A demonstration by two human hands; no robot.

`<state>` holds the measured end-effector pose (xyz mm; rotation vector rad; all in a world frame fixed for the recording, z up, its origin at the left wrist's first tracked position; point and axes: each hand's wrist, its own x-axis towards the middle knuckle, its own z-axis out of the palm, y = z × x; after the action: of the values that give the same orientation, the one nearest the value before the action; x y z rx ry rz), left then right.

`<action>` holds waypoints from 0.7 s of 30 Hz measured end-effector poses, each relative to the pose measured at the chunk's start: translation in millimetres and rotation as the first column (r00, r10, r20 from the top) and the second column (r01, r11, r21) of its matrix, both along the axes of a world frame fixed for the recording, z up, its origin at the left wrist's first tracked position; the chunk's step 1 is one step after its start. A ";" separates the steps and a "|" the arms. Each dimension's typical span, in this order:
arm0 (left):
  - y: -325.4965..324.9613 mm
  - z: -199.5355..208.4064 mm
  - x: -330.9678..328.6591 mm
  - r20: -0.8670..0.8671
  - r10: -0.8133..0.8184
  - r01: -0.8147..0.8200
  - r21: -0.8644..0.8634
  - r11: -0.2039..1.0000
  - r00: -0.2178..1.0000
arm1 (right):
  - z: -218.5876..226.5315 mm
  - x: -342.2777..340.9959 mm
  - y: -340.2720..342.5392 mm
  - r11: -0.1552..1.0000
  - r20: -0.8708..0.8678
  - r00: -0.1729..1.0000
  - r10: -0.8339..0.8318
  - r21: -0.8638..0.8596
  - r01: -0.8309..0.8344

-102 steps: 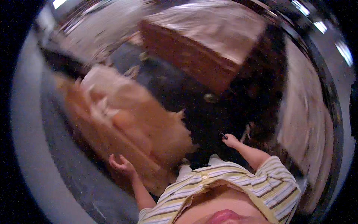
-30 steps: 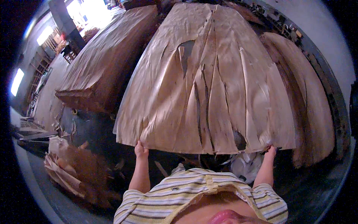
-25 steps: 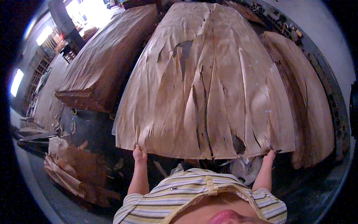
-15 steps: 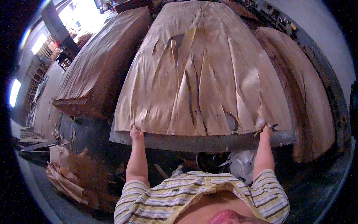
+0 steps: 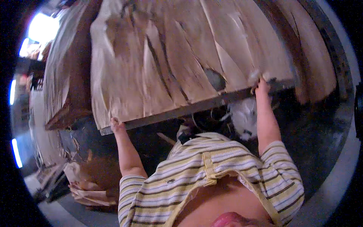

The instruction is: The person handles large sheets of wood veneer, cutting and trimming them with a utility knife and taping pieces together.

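I have both hands on the near edge of a big veneer sheet [image 5: 177,64], one at each end of that edge. My left hand [image 5: 116,124] is clamped on the sheet's near left corner, fingers curled up under it where it overhangs the table [image 5: 181,109]. My right hand [image 5: 261,84] is closed on the near right part of the edge, pinching a torn, pale flap of wood there. My hands are well apart, with nearly the whole width of the sheet between them.

The sheet is thin, pale tan wood, dry and badly split. Long cracks run along the grain from the near edge toward the far edge, and several strips overlap or lift away from their neighbours. A dark oval hole [image 5: 215,78], likely a knot that has fallen out, sits just inside the near edge, left of my right hand. The near edge is ragged and uneven. The sheet lies flat over the table, whose grey front edge shows just below it.

To the left stands a darker stack of veneer [image 5: 68,75], and another stack [image 5: 314,64] lies beyond the table's right edge. Crumpled veneer scraps [image 5: 90,185] lie on the floor [image 5: 332,125] at lower left.
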<state>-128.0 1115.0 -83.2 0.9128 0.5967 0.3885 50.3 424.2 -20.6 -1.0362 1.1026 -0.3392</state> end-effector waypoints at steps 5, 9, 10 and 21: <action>-98.7 69.3 50.0 -0.086 -0.093 0.063 -0.308 0.949 0.992 | 1.5 -67.6 -43.1 0.992 0.122 0.993 -0.007 -0.123 0.022; -76.1 60.9 6.4 -0.202 -0.146 0.073 -0.330 0.941 0.968 | 50.9 -63.7 4.2 0.964 0.085 0.975 0.208 0.154 -0.219; -73.3 59.3 7.8 -0.224 -0.141 0.069 -0.299 0.952 0.964 | 47.7 -60.4 1.8 0.978 0.068 0.982 0.174 0.107 -0.180; -82.8 88.0 32.3 -0.535 0.170 -0.114 0.136 0.984 0.828 | 50.0 -51.3 27.6 0.979 -0.035 0.998 0.061 -0.195 -0.066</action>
<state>-95.7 1032.2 4.7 1.0851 1.1879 0.2888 -1.0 451.9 29.4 -1.2519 1.0742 -0.3884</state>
